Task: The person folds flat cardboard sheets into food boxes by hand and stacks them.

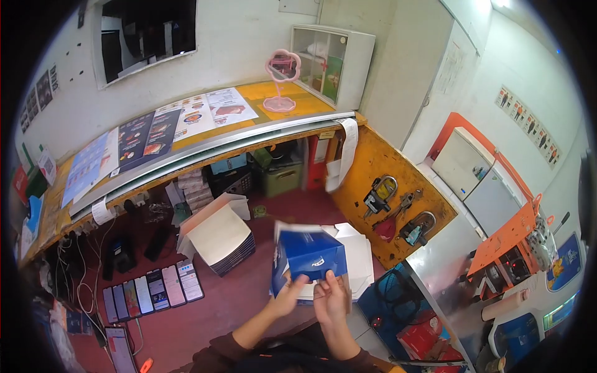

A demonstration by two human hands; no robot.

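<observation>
A blue cardboard box (311,250), partly folded up with white inner edges, is between my two hands above the red tabletop. My left hand (288,298) grips its near left edge, thumb on the blue face. At the near right edge my right hand (331,301) pinches a flap, fingers pointing up. Under and to the right of the box lies a pile of flat white cardboard sheets (362,256). To the left stands a stack of nested folded cartons (219,239), white inside and dark blue outside.
Several phones (155,289) lie in a row on the red table (217,308), near cables and a card terminal (122,253). Padlocks (380,194) hang on the yellow wooden panel (360,161) at right. A raised counter holds menus and a pink mirror (280,104).
</observation>
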